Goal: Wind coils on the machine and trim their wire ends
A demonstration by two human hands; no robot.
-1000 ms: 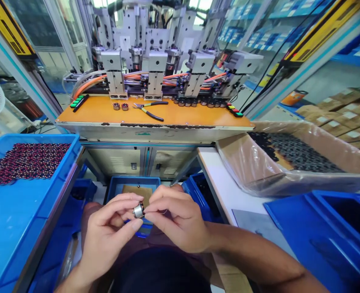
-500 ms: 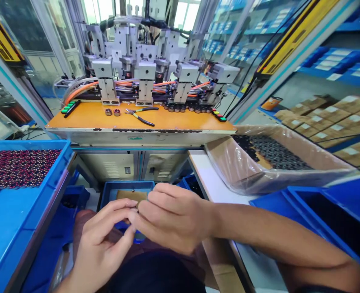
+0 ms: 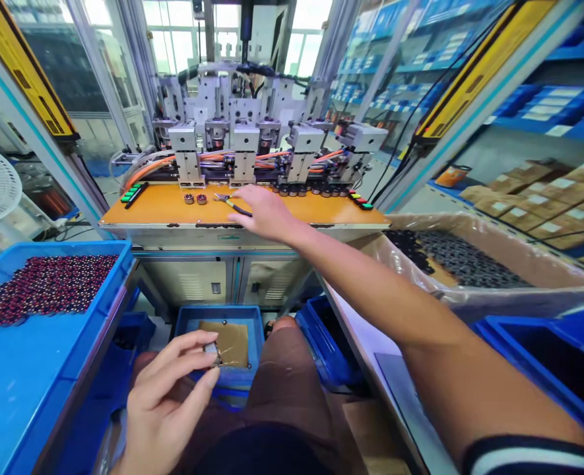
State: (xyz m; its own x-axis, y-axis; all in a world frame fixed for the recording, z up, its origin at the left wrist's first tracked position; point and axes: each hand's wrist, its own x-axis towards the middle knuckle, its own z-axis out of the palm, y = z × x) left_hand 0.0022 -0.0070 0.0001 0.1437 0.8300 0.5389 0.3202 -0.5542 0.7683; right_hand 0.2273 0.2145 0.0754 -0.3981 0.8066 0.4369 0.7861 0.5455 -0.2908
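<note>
Your left hand (image 3: 167,396), at the bottom of the frame left of centre, has its grip closed around a small metal-sided wound part (image 3: 212,349), with thin wire ends (image 3: 228,353) sticking out to the right. That part is in your fingers, seen against the blue bin (image 3: 187,318) at lower centre, which holds a flat piece of cardboard (image 3: 237,338) with small round bits at its edges. Your right hand (image 3: 266,212) reaches to the middle of the frame, over the pliers (image 3: 242,210) lying on the orange tabletop (image 3: 148,214); the hand hides part of them, so you cannot tell whether that grip is closed on them. Left of the pliers, two small wound cores (image 3: 195,199) stand side by side on the same surface. At the left edge, the wide blue tray (image 3: 24,396) holds a dense layer of red-and-black wound pieces (image 3: 64,284) in its far part, its near floor bare. At the right, the plastic-lined carton (image 3: 534,248) holds rows of dark grey parts (image 3: 470,257), with a blacker cluster at its left end. Below it, the contents of the blue crate (image 3: 502,338) at lower right are too dark to make out.
</note>
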